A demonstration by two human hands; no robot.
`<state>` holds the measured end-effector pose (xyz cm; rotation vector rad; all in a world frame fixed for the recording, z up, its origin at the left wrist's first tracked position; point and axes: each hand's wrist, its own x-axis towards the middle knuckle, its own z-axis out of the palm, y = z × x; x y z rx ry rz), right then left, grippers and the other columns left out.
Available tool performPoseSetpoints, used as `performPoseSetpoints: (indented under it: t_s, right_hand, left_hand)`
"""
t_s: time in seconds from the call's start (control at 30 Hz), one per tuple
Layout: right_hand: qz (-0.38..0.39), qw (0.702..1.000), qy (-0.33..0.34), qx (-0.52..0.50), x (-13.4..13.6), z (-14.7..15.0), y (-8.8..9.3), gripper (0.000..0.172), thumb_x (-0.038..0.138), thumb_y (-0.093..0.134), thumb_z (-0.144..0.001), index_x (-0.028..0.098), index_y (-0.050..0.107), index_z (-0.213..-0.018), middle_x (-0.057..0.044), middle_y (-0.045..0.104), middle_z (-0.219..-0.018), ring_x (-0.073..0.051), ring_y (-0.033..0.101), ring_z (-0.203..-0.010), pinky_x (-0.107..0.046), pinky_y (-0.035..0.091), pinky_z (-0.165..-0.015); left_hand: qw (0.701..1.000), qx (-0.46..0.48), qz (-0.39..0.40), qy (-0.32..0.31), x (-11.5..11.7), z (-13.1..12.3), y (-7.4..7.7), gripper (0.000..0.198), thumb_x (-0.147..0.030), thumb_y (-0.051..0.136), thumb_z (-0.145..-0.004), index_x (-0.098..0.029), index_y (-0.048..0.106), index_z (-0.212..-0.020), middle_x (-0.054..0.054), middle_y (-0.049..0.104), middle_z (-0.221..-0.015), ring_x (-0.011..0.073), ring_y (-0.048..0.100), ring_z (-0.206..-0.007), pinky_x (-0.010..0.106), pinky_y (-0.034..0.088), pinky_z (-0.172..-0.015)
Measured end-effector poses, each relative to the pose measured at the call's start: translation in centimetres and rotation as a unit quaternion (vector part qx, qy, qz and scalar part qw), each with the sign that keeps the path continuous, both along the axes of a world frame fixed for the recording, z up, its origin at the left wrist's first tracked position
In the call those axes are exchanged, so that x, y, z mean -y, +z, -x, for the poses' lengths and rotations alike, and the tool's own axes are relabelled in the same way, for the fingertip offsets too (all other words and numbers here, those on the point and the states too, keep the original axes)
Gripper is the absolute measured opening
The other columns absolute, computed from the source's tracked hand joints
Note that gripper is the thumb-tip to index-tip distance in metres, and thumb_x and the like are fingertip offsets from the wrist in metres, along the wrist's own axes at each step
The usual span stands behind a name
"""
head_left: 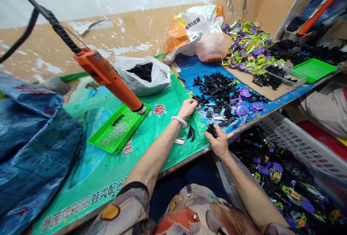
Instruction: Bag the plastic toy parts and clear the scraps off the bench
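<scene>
My left hand (pixel 188 108) has its fingers pinched together at the near left edge of a pile of small black plastic parts (pixel 217 86); what is between the fingertips is hidden. Close to the table's front edge, my right hand (pixel 220 142) grips a black plastic part (pixel 211 131). Between the hands, a curved black piece (pixel 191 133) lies on the green sheet, near a small shiny metal plate (pixel 179 140). Several purple plastic pieces (pixel 242 110) sit at the right side of the black pile.
An orange electric screwdriver (pixel 108 77) hangs over a green tray (pixel 104 142) of small screws. Behind stand a white bag (pixel 159 79) of black parts and a pink basket (pixel 213 48). A crate (pixel 306 137) and purple-green toys (pixel 292 195) are below right. Another person's sleeve (pixel 322 103) shows at right.
</scene>
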<state>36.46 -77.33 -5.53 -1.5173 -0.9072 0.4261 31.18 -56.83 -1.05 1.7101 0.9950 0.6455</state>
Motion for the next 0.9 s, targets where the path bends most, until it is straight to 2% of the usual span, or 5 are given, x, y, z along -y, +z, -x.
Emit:
performPoseSetpoints:
  t_s: [0.27,0.47,0.57,0.73,0.9]
  right_hand:
    - [0.004,1.000,-0.005,0.008,-0.1,0.2,0.5,0.032,0.047,0.065,-0.077,0.022,0.068,-0.097,-0.002,0.069,-0.078,-0.019,0.062,-0.070,-0.032,0.052,-0.069]
    - [0.007,1.000,0.006,0.003,0.1,0.5,0.7,0.030,0.045,0.065,-0.076,0.022,0.068,-0.095,-0.002,0.069,-0.080,-0.020,0.062,-0.072,-0.033,0.052,-0.071]
    - [0.022,0.998,0.029,-0.053,0.3,-0.2,1.7,0.032,0.045,0.067,-0.074,0.021,0.068,-0.095,0.001,0.062,-0.070,-0.016,0.054,-0.061,-0.030,0.048,-0.061]
    - [0.020,0.999,-0.037,-0.009,-2.9,-6.7,5.9,0.036,0.043,0.068,-0.073,0.017,0.068,-0.098,0.000,0.061,-0.073,-0.016,0.053,-0.067,-0.029,0.047,-0.065]
    - [0.054,0.982,-0.085,0.158,-12.7,-16.0,8.7,0.019,0.027,0.062,-0.072,0.015,0.064,-0.086,-0.002,0.059,-0.075,-0.020,0.054,-0.079,-0.038,0.049,-0.084]
  left_hand:
    - [0.983,-0.017,-0.179,-0.034,-1.8,-4.9,3.1,0.052,-0.023,0.059,-0.085,-0.014,0.057,-0.136,0.014,0.062,-0.137,0.0252,0.058,-0.124,0.041,0.042,-0.110]
    - [0.907,-0.144,-0.332,-0.214,2.0,-3.7,0.6,0.033,-0.021,0.054,-0.089,-0.019,0.070,-0.118,0.010,0.068,-0.124,0.0251,0.057,-0.120,0.042,0.041,-0.109]
    - [0.883,-0.194,-0.358,-0.233,4.2,-1.9,-0.6,0.026,-0.024,0.059,-0.089,-0.022,0.072,-0.111,0.009,0.063,-0.134,0.0293,0.050,-0.124,0.048,0.039,-0.107]
    - [0.868,-0.215,-0.360,-0.267,5.6,0.1,-0.5,0.024,-0.026,0.057,-0.091,-0.023,0.074,-0.108,0.010,0.067,-0.126,0.0315,0.048,-0.121,0.053,0.039,-0.103]
    - [0.876,-0.198,-0.334,-0.286,5.9,1.3,-0.1,0.022,-0.024,0.055,-0.092,-0.024,0.074,-0.102,0.008,0.071,-0.114,0.0289,0.054,-0.114,0.051,0.040,-0.103]
